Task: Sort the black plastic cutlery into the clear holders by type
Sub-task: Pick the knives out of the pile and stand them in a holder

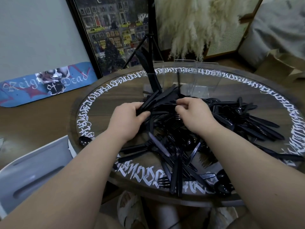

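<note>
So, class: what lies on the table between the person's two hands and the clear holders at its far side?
Head view: only the bundle of black knives that both hands grip.

Lived-in home room.
Marked by framed picture (113,33), pampas grass (198,25), skateboard deck (47,84) propped beside lettered round table (99,103).

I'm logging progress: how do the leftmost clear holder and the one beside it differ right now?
The leftmost clear holder has a tall bunch of black knives standing in it, rising above its rim. The middle clear holder shows only one thin black piece. Both are clear, upright, at the table's far side.
</note>
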`<state>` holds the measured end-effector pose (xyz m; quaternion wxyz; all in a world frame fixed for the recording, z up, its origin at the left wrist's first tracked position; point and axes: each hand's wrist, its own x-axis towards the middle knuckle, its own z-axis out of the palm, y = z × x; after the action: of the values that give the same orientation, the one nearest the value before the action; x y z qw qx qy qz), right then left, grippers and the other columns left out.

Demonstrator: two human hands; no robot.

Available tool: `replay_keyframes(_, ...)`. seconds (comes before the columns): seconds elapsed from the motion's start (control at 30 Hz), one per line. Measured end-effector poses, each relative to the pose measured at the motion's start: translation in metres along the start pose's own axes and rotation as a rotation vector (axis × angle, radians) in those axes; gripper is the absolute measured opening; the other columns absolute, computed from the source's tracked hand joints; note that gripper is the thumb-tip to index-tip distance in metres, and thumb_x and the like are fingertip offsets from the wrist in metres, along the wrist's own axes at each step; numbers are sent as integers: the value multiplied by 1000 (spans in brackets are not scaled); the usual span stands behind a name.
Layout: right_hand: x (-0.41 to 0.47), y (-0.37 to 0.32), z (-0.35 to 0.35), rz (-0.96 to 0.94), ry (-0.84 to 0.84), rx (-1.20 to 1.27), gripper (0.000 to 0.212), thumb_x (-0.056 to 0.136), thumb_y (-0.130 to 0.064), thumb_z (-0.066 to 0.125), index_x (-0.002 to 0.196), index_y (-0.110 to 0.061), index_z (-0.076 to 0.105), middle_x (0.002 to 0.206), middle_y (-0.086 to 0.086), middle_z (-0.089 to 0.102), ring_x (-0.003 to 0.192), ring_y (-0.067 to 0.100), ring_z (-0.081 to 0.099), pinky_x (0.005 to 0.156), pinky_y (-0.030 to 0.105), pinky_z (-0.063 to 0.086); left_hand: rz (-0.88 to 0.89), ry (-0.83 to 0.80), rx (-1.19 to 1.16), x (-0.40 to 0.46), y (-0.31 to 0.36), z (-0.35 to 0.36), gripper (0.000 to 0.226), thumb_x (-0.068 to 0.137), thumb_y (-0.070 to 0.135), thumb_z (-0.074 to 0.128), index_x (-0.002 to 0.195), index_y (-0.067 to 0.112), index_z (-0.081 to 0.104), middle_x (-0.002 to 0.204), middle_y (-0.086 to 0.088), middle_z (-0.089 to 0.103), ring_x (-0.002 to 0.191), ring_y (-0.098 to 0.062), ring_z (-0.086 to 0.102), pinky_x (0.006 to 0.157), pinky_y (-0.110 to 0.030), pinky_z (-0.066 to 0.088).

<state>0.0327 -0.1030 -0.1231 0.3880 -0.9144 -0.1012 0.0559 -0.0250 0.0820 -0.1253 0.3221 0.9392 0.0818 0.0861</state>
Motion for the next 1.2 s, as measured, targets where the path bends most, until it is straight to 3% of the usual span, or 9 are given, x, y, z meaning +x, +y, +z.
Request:
replay_keyframes(0.1,-1,4,-8,97,38,240,34,92,-16,52,125,-11,59,95,3,69,90,26,66,89,44,52,9,-43,-77,4,9,13,18,89,28,65,106,28,72,92,14,69,94,-10,62,78,-19,41)
replay_keyframes(0.23,-2,12,-19,189,14,588,26,91,-9,55,114,-19,59,105,14,69,65,15,59,61,27,50,34,-107,-113,8,23,29,18,89,27,66,105,31,72,87,18,65,90,-5,61,73,-14,36)
replay_keyframes(0.37,1,21,-28,284,72,871,54,90,-4,60,139,-5,38,106,17,65,67,16,61,61,25,51,68,-165,-129,11,36,42,18,91,27,64,106,31,71,90,17,67,93,-7,61,79,-20,42)
replay_keyframes(0.53,3,26,-40,322,52,1167,36,91,-10,61,123,-6,45,91,14,62,70,19,64,63,25,54,96,-155,-154,13,46,48,17,90,26,65,104,32,71,89,16,69,93,-10,64,86,-27,48)
replay_keyframes(0.67,3,26,-44,286,17,1196,37,89,-20,65,120,-4,52,95,10,63,76,18,64,64,22,55,140,-160,-145,12,53,52,20,90,24,65,107,32,71,82,24,63,89,-5,62,80,-21,44)
replay_keyframes(0.73,4,26,-47,255,-9,1212,23,88,-21,66,105,-6,58,87,5,65,76,17,63,66,22,54,147,-173,-129,12,55,53,21,91,24,64,109,31,70,85,21,65,89,-5,62,80,-21,43)
replay_keyframes(0.83,3,26,-48,230,-20,1222,24,85,-22,69,100,-8,57,91,6,66,76,17,62,65,22,54,168,-195,-116,12,57,55,23,92,23,61,112,31,70,94,15,69,94,-6,62,85,-22,44)
replay_keyframes(1.03,4,30,-49,223,130,1092,14,86,-9,68,80,-9,55,77,8,63,58,12,57,53,19,50,184,-231,-100,15,57,62,22,96,26,56,115,27,68,90,20,62,92,-3,57,74,-7,37)
replay_keyframes(1.2,6,40,-57,259,244,1065,11,85,-9,69,84,-7,58,70,5,63,50,10,55,48,18,48,86,-95,-77,17,55,59,28,98,35,48,102,16,69,95,-2,69,93,-21,61,83,-32,46)
